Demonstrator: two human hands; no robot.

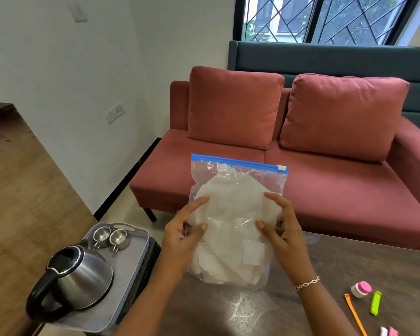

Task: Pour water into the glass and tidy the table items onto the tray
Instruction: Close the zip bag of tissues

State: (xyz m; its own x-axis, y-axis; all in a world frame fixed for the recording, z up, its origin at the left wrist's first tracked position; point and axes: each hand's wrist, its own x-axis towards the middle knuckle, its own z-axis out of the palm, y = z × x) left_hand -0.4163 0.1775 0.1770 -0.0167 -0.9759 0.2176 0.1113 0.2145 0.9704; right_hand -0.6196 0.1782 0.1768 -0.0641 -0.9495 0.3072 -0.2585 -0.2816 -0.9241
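A: How are the person's hands sitting?

B: Both are reaching forward over the surface (252, 309), palms turned toward each other. The left hand (183, 235) is pressing the left side of a clear zip bag (233, 221), index finger stretched up along it and thumb lying across the front. The right hand (280, 229) is mirroring that on the right side, with a silver bracelet (307, 283) showing on the wrist.

A: So each grip is closed on the bag?

B: Each grip is holding the bag between thumb and fingers, fairly wide, not pinched tight.

A: What is the bag looking like?

B: It is standing upright, its bottom resting on the surface near the far edge, its blue zip strip (238, 162) running along the top with the white slider (281, 168) at the right end. Folded white material is filling most of it.

A: And the other items?

B: A grey tray (134, 253) is lying at the surface's left edge, carrying a steel kettle (80, 275) with a black handle and two small steel cups (110, 236) touching each other at the tray's far end. Toward the right edge, a white and pink bottle (360, 289), a green clip (375, 303) and an orange strip (355, 316) are lying well apart from the hands.
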